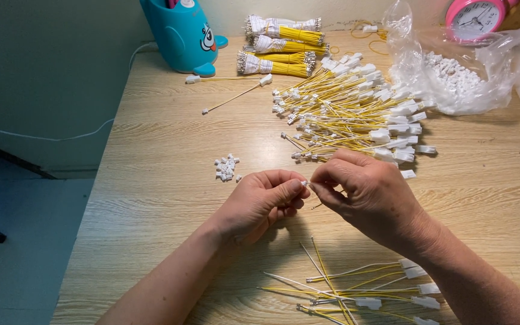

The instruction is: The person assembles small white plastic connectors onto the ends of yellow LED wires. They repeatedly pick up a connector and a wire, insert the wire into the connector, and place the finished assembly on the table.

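- Head view, hands: I see the left hand [259, 201] and the right hand [365, 191] meeting at their fingertips above the wooden table [151, 180]; the left fingers are pinched narrow on a small white connector [304, 183], and the right fingers are closed narrow on a thin yellow wire [316, 206], of which only a short end shows below the hand
- Head view, where the work sits: the connector and wire end are held in the air between the two hands, just above the table's middle, touching each other as far as I can tell
- Head view, supply: a little heap of loose white connectors [226, 168] lies just left of the left hand; three tied bundles of yellow wires [281, 45] rest at the far edge, unopened
- Head view, finished stock: I judge the large pile of yellow wires with white plugs [350, 114] beyond the hands to be fitted pieces, and the small fan of wires [356, 289] near my right forearm a second lot; much appears done, yet the bundles suggest plenty left
- Head view, surroundings: a clear bag of white parts [452, 75], a blue cartoon-shaped holder [183, 33] and a pink alarm clock [475, 18] stand at the far side
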